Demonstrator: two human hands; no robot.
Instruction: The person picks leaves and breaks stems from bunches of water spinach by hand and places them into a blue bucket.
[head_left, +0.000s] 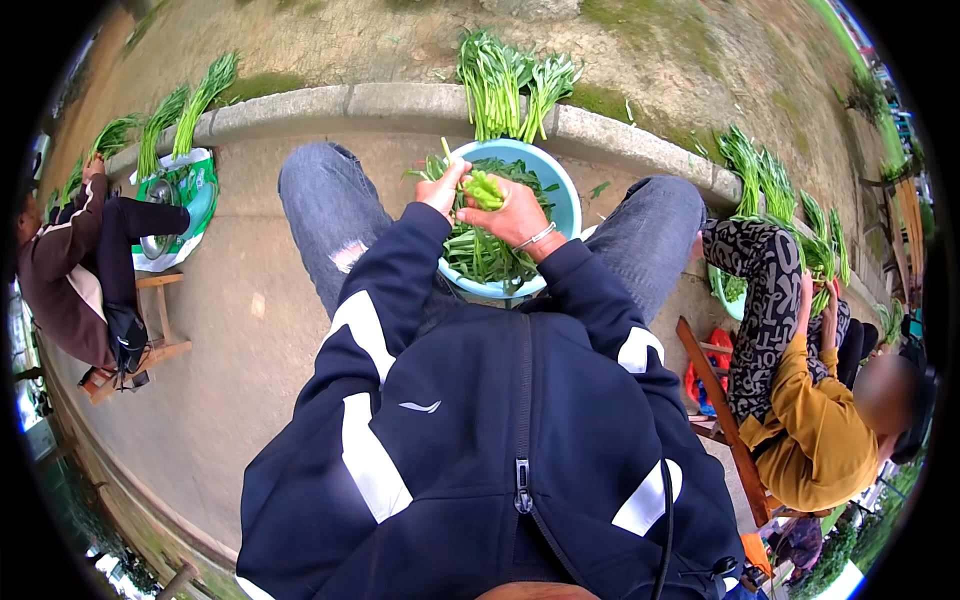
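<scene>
My left hand (441, 190) pinches a leafy green stalk (447, 150), probably water spinach, whose pale end sticks up past the fingers. Gathered in my right hand (517, 216) is a small bundle of light green stems (484, 190), cut or snapped ends facing up. The two hands are close together, thumbs nearly meeting. Directly below them is a light blue plastic basin (568, 202) between my knees, holding many loose green leaves (484, 259). Just beyond its far rim, bunches of long-stemmed leafy greens (491, 86) lean over the concrete curb.
The concrete curb (405, 100) arcs across in front, with bare soil behind. More greens (206, 97) lie along it. At left a seated person (67, 255) is beside a metal bowl (159, 196). At right another person (817, 427) on a wooden chair (720, 420) handles greens.
</scene>
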